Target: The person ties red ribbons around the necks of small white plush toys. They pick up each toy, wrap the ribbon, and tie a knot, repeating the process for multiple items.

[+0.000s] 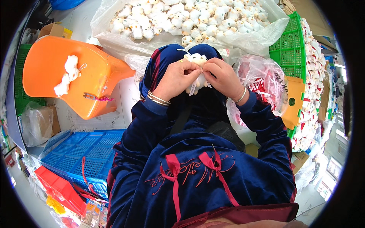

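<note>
A small cream-white plush toy is upright over my lap, its head above my fingers and its body below. My left hand pinches the toy at the neck from the left, thumb against the fingers. From the right, my right hand pinches the same spot, and the fingertips of both nearly meet. Whether a thread or ribbon lies between them is too small to make out. A white label hangs down the toy's front, and a pale loop rises from its head.
An orange plastic chair at left bears white plush toys and thread snips. Ahead lies a plastic sheet heaped with plush toys. At right are a bag of red ribbons and a green crate. A blue crate stands lower left.
</note>
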A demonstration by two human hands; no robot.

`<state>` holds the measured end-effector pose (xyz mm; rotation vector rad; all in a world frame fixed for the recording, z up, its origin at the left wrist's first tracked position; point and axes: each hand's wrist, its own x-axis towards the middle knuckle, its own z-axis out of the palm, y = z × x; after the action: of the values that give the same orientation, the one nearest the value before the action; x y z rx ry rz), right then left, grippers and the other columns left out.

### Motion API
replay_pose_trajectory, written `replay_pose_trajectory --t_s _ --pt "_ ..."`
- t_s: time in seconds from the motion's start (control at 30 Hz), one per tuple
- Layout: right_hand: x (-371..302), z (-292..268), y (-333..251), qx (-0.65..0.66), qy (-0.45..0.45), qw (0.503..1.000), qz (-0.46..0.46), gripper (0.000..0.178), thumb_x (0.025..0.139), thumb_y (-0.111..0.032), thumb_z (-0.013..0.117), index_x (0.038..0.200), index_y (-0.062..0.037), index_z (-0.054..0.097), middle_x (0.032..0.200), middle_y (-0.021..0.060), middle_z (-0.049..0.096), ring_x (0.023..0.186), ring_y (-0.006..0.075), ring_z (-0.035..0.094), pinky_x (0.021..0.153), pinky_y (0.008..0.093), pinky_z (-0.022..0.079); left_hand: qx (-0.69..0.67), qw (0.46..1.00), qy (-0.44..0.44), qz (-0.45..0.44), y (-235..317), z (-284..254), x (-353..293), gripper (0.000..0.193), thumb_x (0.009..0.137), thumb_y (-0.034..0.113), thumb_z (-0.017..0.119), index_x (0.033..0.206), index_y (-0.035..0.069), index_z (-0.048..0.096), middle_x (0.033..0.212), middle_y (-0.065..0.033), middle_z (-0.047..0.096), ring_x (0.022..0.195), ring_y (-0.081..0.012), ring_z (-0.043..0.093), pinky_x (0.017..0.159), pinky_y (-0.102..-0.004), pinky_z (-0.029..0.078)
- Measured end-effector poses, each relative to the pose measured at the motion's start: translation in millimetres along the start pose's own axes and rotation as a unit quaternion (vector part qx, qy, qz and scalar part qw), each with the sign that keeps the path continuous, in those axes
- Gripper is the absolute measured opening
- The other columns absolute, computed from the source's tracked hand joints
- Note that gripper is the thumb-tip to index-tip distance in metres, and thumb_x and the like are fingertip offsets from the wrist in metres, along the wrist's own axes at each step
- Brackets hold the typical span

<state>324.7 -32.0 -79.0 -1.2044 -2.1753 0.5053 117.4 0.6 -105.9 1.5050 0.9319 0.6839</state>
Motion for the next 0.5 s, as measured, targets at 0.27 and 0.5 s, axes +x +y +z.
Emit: replay_pose_trajectory --t_s 0.27,0.5 --pt "-13 17 20 0.027 0.064 0.996 -0.05 0.019 0.082 -0.001 0.074 0.098 -0.0029 0.065 0.1 0.0125 0.065 0.09 0.0315 0.064 0.077 0.0381 0.053 -0.018 1.0 0.025 -0.002 -1 0 -3 0.02 0.095 0.014 0.07 0.103 -0.003 0.074 0.095 -0.0083 0.073 0.084 -0.0132 0.067 0.077 -0.0267 0.052" --pt "-12 22 21 0.042 0.083 0.994 -0.058 0.019 0.083 -0.001 0.075 0.098 -0.0032 0.065 0.098 0.0125 0.066 0.086 0.0319 0.064 0.076 0.0388 0.053 -0.016 0.999 0.013 -0.027 6 -2 -5 0.017 0.093 0.011 0.073 0.103 -0.002 0.075 0.093 -0.0058 0.071 0.083 -0.0117 0.066 0.076 -0.025 0.052"
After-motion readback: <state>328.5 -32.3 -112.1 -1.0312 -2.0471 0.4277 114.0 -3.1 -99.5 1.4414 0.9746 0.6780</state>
